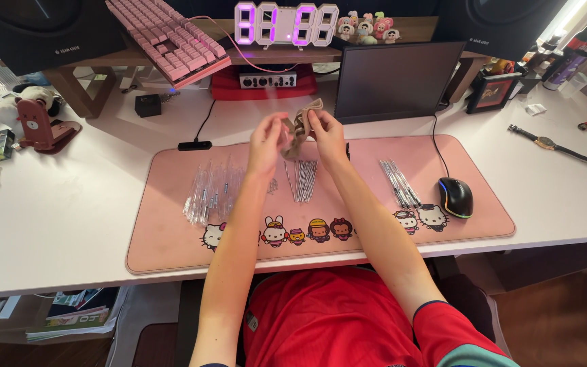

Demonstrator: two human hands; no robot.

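Both hands raised above the pink desk mat, well clear of the table. Left hand and right hand each pinching one side of a small tan, crumpled bundle, possibly rubber bands or a scrap of wrapping; too small to tell which. Grip of both clenched on it with the fingertips, palms apart.

Directly beneath: a loose cluster of thin metal pen refills, clear pen barrels to the left, another row of refills to the right beside the black mouse.

Likely risks: bundle snapping or slipping free under the pull, dropping onto the refills and scattering them; a forearm coming down and rolling the barrels off the mat.
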